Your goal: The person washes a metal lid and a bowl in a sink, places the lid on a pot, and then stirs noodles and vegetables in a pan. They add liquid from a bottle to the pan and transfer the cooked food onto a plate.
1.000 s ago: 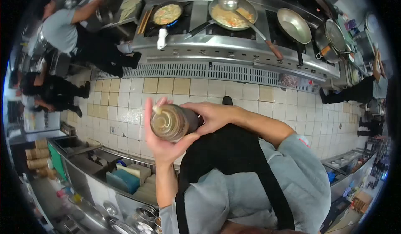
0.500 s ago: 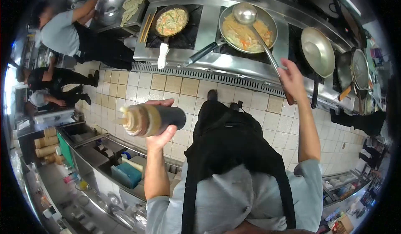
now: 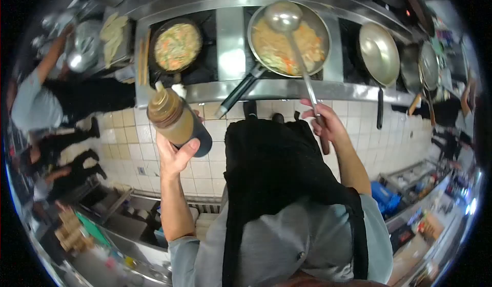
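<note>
A squeeze bottle of brown sauce [image 3: 177, 123] is in my left hand [image 3: 178, 156], its nozzle tilted up and left, near the stove's front edge. My right hand [image 3: 328, 123] is at the ladle's handle [image 3: 311, 95], with some fingers spread and the thumb side against it; the grip is partly hidden. The ladle's bowl [image 3: 283, 16] rests over the large pan [image 3: 326, 31], which holds noodles and vegetables [image 3: 287, 48]. To the left, a smaller dark pan [image 3: 199, 36] holds a mix of chopped vegetables [image 3: 178, 47].
An empty metal pan [image 3: 379, 54] sits on the right burner, with more pans beyond it. Chopsticks [image 3: 143, 61] lie left of the small pan. A co-worker [image 3: 38, 100] stands at the far left near metal bowls [image 3: 87, 46]. Behind me runs a counter with containers.
My right hand has come down and left to the ladle's handle. The bottle in my left hand is now more upright and closer to the stove. The whole view has shifted.
</note>
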Demonstrator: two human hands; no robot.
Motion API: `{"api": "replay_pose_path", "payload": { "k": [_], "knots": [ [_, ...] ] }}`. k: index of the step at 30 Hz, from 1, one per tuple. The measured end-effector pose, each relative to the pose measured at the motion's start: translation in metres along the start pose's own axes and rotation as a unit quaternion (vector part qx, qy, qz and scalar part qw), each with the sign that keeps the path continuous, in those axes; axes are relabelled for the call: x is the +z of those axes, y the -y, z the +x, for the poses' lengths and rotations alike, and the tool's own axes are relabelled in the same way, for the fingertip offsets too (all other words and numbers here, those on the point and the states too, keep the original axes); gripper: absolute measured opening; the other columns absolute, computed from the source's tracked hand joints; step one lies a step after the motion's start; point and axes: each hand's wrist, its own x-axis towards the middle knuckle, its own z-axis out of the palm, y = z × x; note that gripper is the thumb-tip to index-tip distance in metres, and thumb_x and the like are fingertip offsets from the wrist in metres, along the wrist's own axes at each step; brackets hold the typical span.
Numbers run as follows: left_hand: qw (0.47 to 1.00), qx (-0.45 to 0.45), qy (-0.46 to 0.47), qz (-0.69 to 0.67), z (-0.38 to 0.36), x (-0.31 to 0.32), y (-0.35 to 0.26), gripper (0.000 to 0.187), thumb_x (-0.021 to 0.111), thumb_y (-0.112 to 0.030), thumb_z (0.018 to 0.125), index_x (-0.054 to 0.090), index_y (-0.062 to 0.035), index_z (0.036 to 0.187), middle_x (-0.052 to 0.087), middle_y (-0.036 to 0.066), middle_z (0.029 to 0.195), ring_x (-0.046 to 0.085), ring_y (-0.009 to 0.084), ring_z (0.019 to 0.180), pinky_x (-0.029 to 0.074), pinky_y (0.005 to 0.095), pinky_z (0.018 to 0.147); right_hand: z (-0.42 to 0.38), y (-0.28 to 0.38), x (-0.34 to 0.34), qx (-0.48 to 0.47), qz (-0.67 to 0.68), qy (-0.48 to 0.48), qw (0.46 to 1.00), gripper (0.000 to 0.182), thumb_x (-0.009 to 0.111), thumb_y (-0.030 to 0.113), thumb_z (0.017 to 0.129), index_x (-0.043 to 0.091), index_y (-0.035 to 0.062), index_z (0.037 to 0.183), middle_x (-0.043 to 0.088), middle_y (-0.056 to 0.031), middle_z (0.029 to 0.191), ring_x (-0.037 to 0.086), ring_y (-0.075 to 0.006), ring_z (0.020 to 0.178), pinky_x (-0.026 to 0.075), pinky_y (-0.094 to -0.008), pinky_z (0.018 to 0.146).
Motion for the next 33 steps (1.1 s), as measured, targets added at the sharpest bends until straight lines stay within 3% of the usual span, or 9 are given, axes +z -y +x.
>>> {"api": "replay_pose_path", "payload": {
  "k": [4,5,7,10,15,18,21,25,33],
  "knots": [
    [0.979,0.034,0.074,0.188,0.06,0.016,-0.001,0.076,0.086,-0.021,0.073,0.049,0.0021,0.135,0.062,0.013,0.123,0.06,0.0212,0.112,0.047,0.0362,0.099,-0.008,0.012,0.017,-0.003,-0.045,-0.018,0.999,0.048,0.059,0.013,0.097,0.047,0.006,0.143,0.062,-0.0033,0.08,0.05,-0.0077,0.047,0.042,-0.0241,0.037],
    [0.956,0.059,0.092,0.273,0.072,0.024,-0.002,0.076,0.087,-0.021,0.072,0.051,0.001,0.134,0.061,0.012,0.125,0.059,0.0203,0.114,0.046,0.036,0.1,-0.017,0.018,0.016,-0.03,-0.151,-0.076,0.985,0.049,0.06,0.011,0.096,0.048,0.0063,0.143,0.059,-0.0015,0.078,0.049,-0.0069,0.047,0.041,-0.0237,0.038],
    [0.941,0.083,0.094,0.315,0.092,0.04,0.002,0.075,0.087,-0.02,0.07,0.053,-0.0023,0.135,0.065,0.014,0.123,0.063,0.0241,0.113,0.048,0.0369,0.098,-0.038,0.026,0.015,-0.055,-0.25,-0.139,0.957,0.049,0.06,0.009,0.096,0.048,0.0065,0.143,0.056,0.0002,0.075,0.048,-0.0062,0.048,0.039,-0.0233,0.039],
    [0.85,0.161,0.111,0.49,0.116,0.067,0.001,0.073,0.081,-0.022,0.071,0.053,-0.0113,0.137,0.068,0.019,0.114,0.066,0.0371,0.107,0.054,0.0424,0.089,-0.073,0.032,0.009,-0.136,-0.392,-0.231,0.88,0.05,0.064,0.01,0.094,0.05,0.0032,0.142,0.048,0.004,0.074,0.042,-0.0063,0.062,0.039,-0.0239,0.055],
    [0.772,0.145,0.171,0.594,0.149,0.114,0.009,0.066,0.077,-0.028,0.074,0.055,-0.0168,0.135,0.069,0.016,0.106,0.067,0.0389,0.096,0.054,0.0466,0.082,-0.106,0.015,-0.001,-0.171,-0.402,-0.281,0.854,0.052,0.066,0.01,0.093,0.05,0.0058,0.143,0.048,0.0042,0.075,0.041,-0.0064,0.065,0.038,-0.0234,0.057],
    [0.666,0.154,0.207,0.7,0.167,0.136,0.022,0.068,0.078,-0.028,0.074,0.054,-0.0192,0.137,0.069,0.015,0.102,0.069,0.0358,0.094,0.054,0.0454,0.083,-0.112,0.005,-0.006,-0.195,-0.37,-0.296,0.858,0.052,0.066,0.01,0.093,0.051,0.0068,0.143,0.047,0.0041,0.074,0.042,-0.0063,0.065,0.039,-0.0232,0.058],
    [0.621,0.159,0.237,0.73,0.175,0.154,0.025,0.068,0.079,-0.027,0.074,0.053,-0.0196,0.136,0.069,0.014,0.101,0.069,0.0347,0.094,0.054,0.0454,0.084,-0.117,0.002,-0.009,-0.158,-0.325,-0.311,0.879,0.051,0.067,0.01,0.093,0.052,0.0062,0.142,0.047,0.0037,0.074,0.043,-0.0059,0.066,0.04,-0.0231,0.058],
    [0.586,0.169,0.269,0.745,0.177,0.149,0.022,0.071,0.079,-0.027,0.074,0.051,-0.0201,0.139,0.066,0.016,0.106,0.068,0.039,0.093,0.055,0.046,0.081,-0.12,-0.009,-0.026,-0.199,-0.353,-0.315,0.858,0.05,0.067,0.008,0.093,0.052,0.0061,0.141,0.048,0.0036,0.075,0.044,-0.0055,0.064,0.04,-0.0232,0.056],
    [0.541,0.139,0.278,0.781,0.174,0.114,-0.012,0.069,0.081,-0.021,0.073,0.053,-0.0221,0.136,0.067,0.009,0.105,0.069,0.0307,0.098,0.056,0.0445,0.081,-0.106,-0.015,-0.034,-0.204,-0.324,-0.297,0.875,0.051,0.067,0.007,0.093,0.052,0.0059,0.142,0.053,0.0033,0.081,0.042,-0.0071,0.069,0.038,-0.0223,0.058]
  ]
}}
